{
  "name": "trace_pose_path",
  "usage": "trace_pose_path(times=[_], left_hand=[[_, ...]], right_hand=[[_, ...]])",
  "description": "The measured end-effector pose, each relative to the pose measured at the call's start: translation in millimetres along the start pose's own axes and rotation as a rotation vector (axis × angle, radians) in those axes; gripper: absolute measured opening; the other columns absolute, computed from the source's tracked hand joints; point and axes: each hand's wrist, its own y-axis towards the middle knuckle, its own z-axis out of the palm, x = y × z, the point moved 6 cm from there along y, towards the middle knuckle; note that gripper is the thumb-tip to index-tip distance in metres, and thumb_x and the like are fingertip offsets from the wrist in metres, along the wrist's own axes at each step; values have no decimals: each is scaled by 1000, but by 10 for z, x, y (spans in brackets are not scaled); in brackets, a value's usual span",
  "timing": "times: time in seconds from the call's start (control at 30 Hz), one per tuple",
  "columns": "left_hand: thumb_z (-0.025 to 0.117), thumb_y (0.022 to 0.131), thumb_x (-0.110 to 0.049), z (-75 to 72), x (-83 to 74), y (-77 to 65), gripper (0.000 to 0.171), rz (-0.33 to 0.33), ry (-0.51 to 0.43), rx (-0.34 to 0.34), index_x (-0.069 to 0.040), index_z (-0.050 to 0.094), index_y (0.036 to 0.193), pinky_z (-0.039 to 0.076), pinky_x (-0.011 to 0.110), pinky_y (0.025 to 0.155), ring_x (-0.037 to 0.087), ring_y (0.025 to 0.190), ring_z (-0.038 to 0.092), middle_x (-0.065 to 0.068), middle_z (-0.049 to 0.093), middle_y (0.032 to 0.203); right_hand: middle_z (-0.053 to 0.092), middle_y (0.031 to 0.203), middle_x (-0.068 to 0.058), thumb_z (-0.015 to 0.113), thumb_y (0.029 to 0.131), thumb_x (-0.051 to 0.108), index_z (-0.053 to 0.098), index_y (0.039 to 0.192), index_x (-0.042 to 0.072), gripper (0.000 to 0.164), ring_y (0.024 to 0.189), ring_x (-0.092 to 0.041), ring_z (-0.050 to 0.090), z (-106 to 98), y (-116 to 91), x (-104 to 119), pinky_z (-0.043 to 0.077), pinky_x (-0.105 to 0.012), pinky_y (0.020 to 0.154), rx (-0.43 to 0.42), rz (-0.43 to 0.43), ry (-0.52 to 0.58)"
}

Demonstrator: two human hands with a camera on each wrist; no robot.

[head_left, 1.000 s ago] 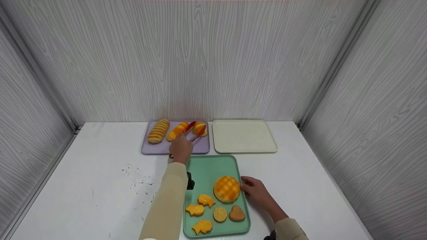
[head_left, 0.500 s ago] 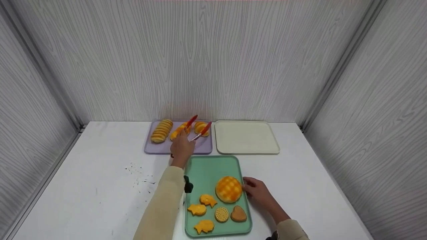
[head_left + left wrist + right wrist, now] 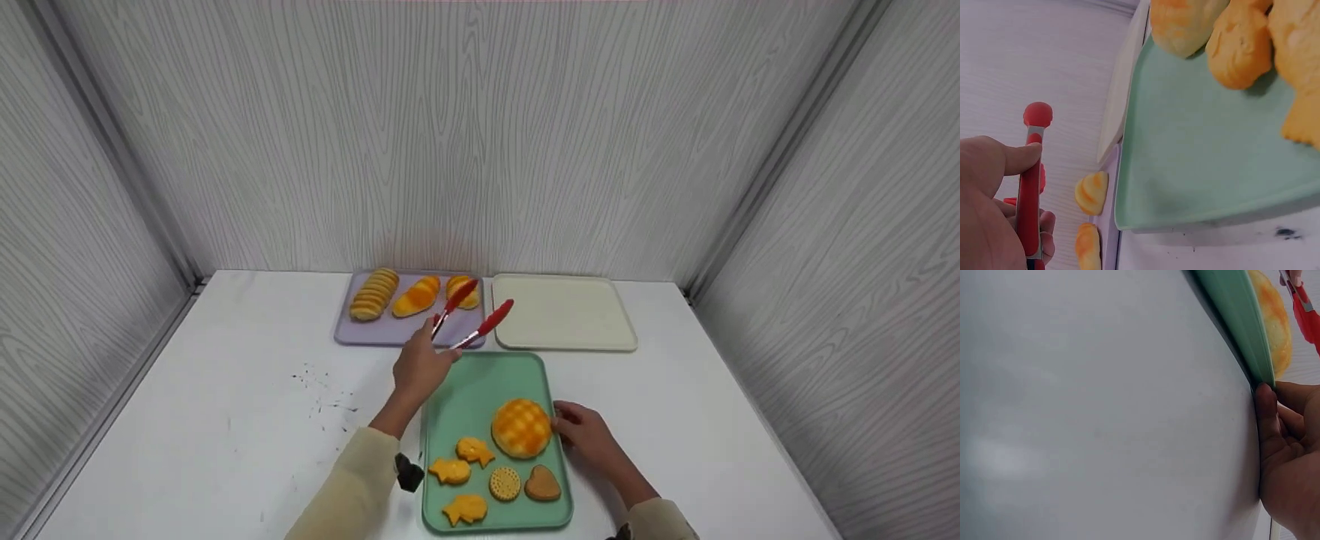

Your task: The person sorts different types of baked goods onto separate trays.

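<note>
My left hand (image 3: 420, 367) grips a pair of red-tipped tongs (image 3: 491, 318), its thumb along one arm in the left wrist view. The tongs' tips stand apart with nothing between them, over the right end of the purple tray (image 3: 356, 334). On that tray lie a ridged loaf (image 3: 374, 294), an orange bread roll (image 3: 417, 297) and a small round bun (image 3: 463, 292), partly covered by the tongs. My right hand (image 3: 1292, 444) pinches the right rim of the green tray (image 3: 487, 379) between thumb and fingers, beside a round checked bun (image 3: 522, 428).
Fish-shaped biscuits (image 3: 450, 472), a round cracker (image 3: 505, 484) and a heart-shaped biscuit (image 3: 542, 484) lie at the green tray's near end. A cream tray (image 3: 562, 311) stands at the back right. Wood-grain panels (image 3: 450, 135) enclose the white table (image 3: 262, 420).
My left hand has drawn back and to the right, lifting the tongs away from the breads on the purple tray. My right hand keeps its hold on the green tray.
</note>
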Motion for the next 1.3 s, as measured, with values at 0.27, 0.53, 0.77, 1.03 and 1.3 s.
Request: trace_pose_path(times=[0.27,0.53,0.77,1.03,1.3], left_hand=[[77,89,-34,-17,-12,-545,84,68,3,51,-14,34,158,44,58,105,33,134,51,12,49,153],[81,84,-36,-7,120,-1052,88,48,2,175,-17,36,157,45,59,102,34,133,51,13,47,154],[86,79,-37,-4,161,-1302,94,24,52,260,-16,38,157,45,62,102,35,134,50,15,47,153],[87,76,-41,18,199,-1405,95,58,120,331,-13,41,154,44,65,99,35,131,52,15,52,148],[88,75,-40,118,252,-1389,95,105,188,353,-9,42,152,46,63,98,38,131,52,15,52,148]], right_hand=[[64,103,-9,59,102,20,55,139,-2,44,79,-16,58,4,-8,-14,50,-28,67,-2,20,1],[64,104,-11,59,102,20,55,139,-3,44,78,-16,59,10,-12,13,51,-27,66,-3,19,-6],[65,114,-13,60,102,19,53,141,-5,47,84,-16,61,17,-29,26,52,-28,70,-7,19,44],[65,107,-11,59,102,19,56,139,-2,42,81,-15,59,-10,-31,45,50,-25,67,-9,-17,36],[64,104,-11,60,101,18,57,137,-3,42,77,-15,59,0,-11,45,49,-26,65,-16,-25,17]])
